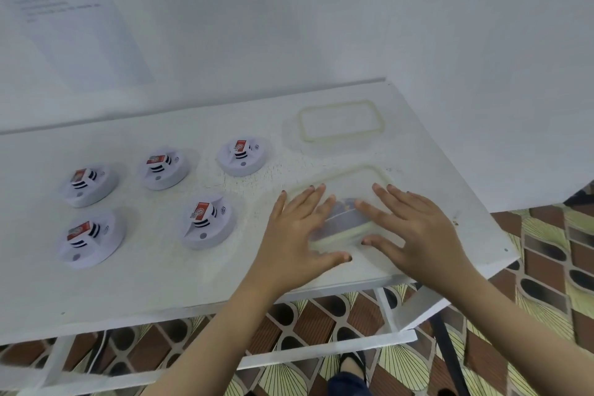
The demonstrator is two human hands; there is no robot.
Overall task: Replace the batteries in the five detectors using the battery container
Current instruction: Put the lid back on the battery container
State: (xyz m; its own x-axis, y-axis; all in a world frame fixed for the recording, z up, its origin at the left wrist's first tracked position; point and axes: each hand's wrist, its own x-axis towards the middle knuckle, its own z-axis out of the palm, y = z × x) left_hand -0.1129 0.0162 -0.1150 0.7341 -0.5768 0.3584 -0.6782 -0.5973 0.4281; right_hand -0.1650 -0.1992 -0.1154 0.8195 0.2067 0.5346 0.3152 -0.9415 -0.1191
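**A:** Both hands are seen spread flat, fingers straight, nothing gripped. The left hand (299,228) is laid over the left end of the battery container (360,170), and the right hand (414,222) over its right end.

**B:** And where is the container placed?

**A:** On the right part of the table (160,283), directly beneath the palms. Its long axis is laid across, left to right, so one short end is covered by each hand.

**B:** Is contact made?

**A:** That cannot be told, as the view is blurred there. Something dark is glimpsed inside, between the thumbs.

**B:** So neither hand is favoured?

**A:** Not for the container, since it is reached equally by both. The detectors are set well to the left, and the nearest detector (205,222) is closer to the left hand. A clear lid-like piece (337,103) is seen behind the container.
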